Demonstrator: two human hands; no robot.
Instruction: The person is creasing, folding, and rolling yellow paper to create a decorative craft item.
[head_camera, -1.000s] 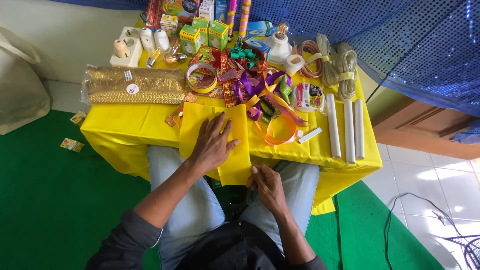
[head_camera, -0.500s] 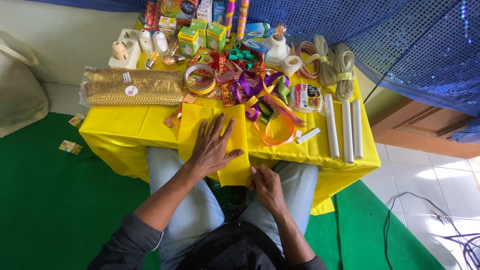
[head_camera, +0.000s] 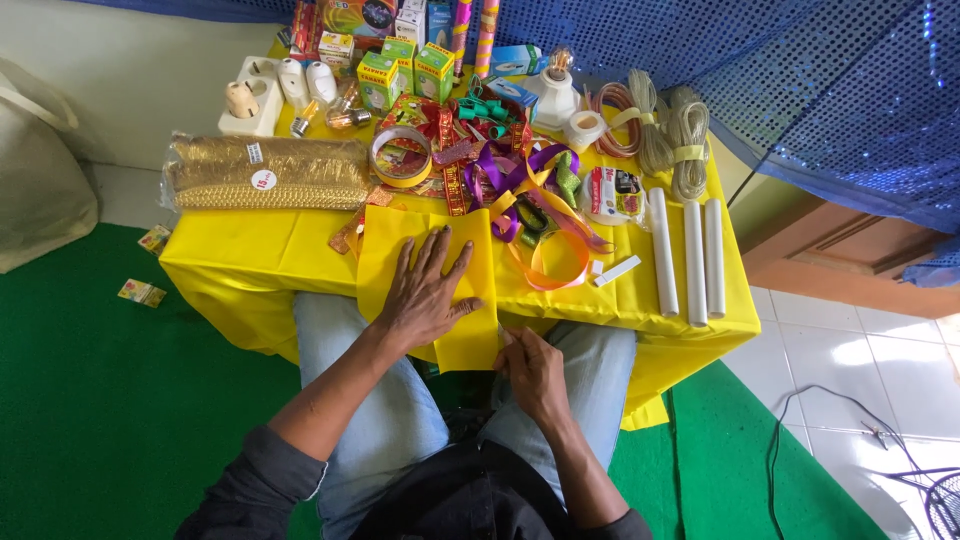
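A yellow sheet of paper (head_camera: 470, 325) lies on a small table covered in yellow cloth (head_camera: 250, 255) and hangs over its front edge above my lap. My left hand (head_camera: 425, 290) presses flat on the sheet with fingers spread. My right hand (head_camera: 532, 372) is below the table edge at the sheet's lower right corner, fingers pinched at the paper's edge. Orange and purple ribbons (head_camera: 545, 235) lie loose just right of the sheet.
A gold packet (head_camera: 265, 172) lies at the table's left. Three white tubes (head_camera: 690, 255) lie at its right. Small boxes (head_camera: 400, 70), light bulbs, a tape roll (head_camera: 400, 158), cord coils (head_camera: 660, 125) crowd the back. Blue sequin fabric (head_camera: 830, 90) hangs at right. Green carpet (head_camera: 90, 400) lies below.
Both hands keep their places on the yellow sheet. The view has shifted slightly; nothing on the table has moved.
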